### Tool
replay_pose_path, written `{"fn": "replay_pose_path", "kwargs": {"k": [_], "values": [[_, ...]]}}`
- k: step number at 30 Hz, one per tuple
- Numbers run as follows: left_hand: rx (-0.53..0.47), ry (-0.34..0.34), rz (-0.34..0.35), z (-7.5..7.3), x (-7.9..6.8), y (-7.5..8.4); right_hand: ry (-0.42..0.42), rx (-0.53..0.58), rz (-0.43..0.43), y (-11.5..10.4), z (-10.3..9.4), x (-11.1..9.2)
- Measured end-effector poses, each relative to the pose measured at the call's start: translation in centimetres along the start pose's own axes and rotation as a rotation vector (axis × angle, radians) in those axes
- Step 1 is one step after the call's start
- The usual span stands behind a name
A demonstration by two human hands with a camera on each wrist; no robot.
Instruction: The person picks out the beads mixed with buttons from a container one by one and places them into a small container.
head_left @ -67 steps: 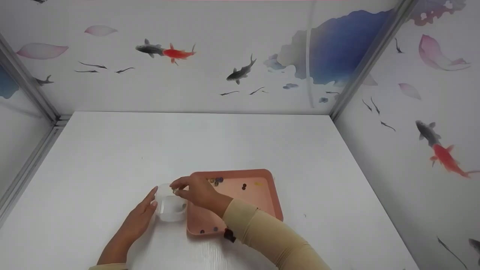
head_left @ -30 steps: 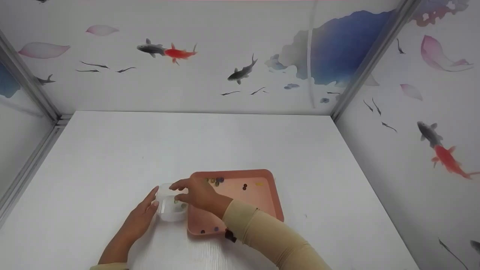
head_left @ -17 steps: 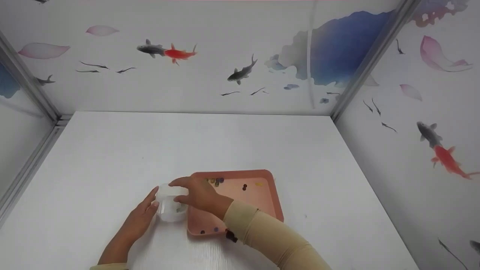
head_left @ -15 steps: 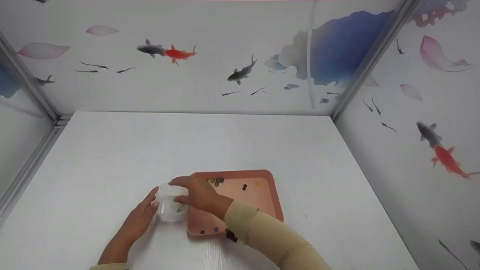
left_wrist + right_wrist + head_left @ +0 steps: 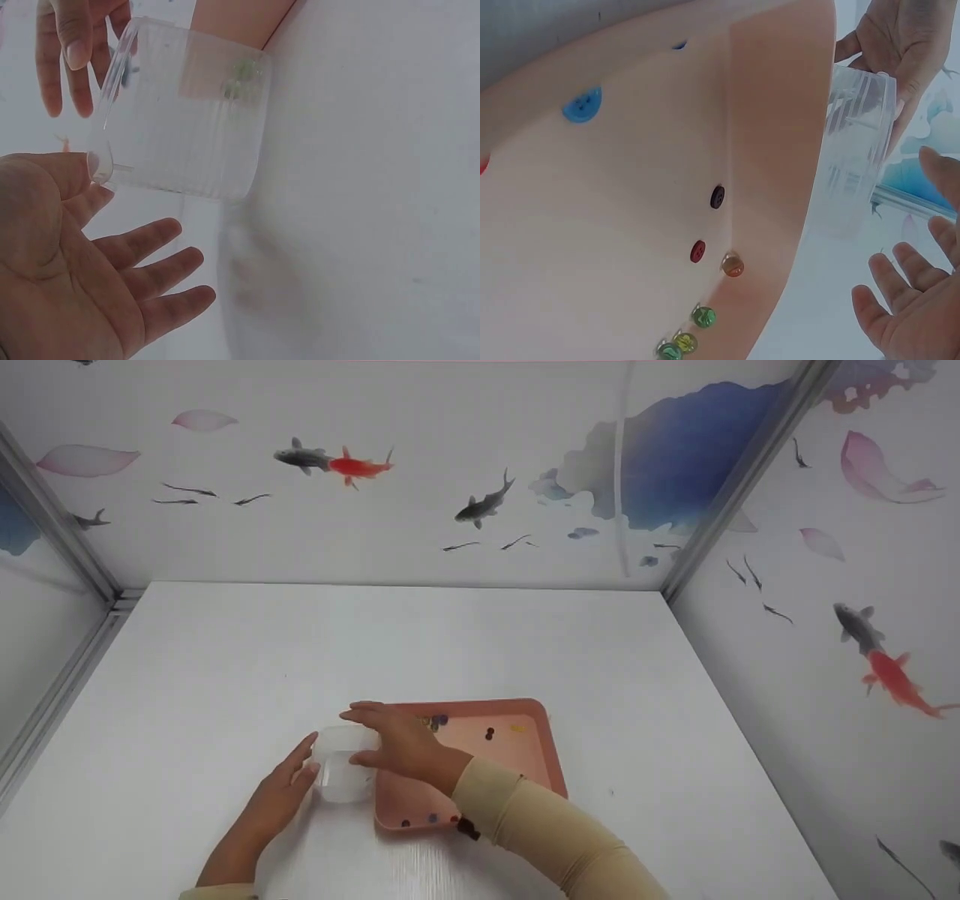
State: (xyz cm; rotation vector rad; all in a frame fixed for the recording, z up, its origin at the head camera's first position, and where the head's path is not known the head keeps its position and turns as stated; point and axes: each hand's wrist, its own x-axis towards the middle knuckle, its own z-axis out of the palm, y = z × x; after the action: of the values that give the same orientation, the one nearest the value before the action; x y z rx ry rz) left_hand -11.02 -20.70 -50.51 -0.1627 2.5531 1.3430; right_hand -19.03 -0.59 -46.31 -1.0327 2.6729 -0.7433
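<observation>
A clear plastic container [image 5: 346, 772] stands on the white table against the left side of a pink tray [image 5: 480, 706]. Green marbles [image 5: 241, 79] show through its wall near the bottom. My left hand [image 5: 281, 795] touches the container's left side with thumb and index finger; the other fingers [image 5: 161, 277] are straight and spread. Over the container's right edge and the tray hovers my right hand [image 5: 401, 742], its fingers apart with nothing between them. In the tray, several marbles [image 5: 704, 316] lie along one side, near a dark button [image 5: 717, 196] and a red button [image 5: 697, 251].
A blue button [image 5: 583, 105] lies elsewhere in the tray, and a yellow piece [image 5: 518, 728] near its far right corner. Something dark [image 5: 469, 829] shows below my right sleeve at the tray's front edge. Printed walls [image 5: 412, 540] enclose the table.
My right hand pinched a small marble over the container, then let it fall in. Its fingers have since spread and risen slightly. My left hand has stayed at the container.
</observation>
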Motion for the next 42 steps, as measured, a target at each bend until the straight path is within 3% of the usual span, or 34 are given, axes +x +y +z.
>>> {"fn": "replay_pose_path", "kwargs": {"k": [24,33,42], "values": [[-0.010,-0.002,-0.011,0.0,0.4,-0.1,-0.001,0.101,-0.002,1.6,-1.3,-0.6],[-0.013,0.004,-0.008,0.0,0.3,-0.1,0.013,0.074,0.000,2.3,-1.7,-1.0],[-0.025,0.004,-0.016,0.1,0.2,-0.2,0.000,0.150,-0.003,3.3,-2.2,-1.3]]}}
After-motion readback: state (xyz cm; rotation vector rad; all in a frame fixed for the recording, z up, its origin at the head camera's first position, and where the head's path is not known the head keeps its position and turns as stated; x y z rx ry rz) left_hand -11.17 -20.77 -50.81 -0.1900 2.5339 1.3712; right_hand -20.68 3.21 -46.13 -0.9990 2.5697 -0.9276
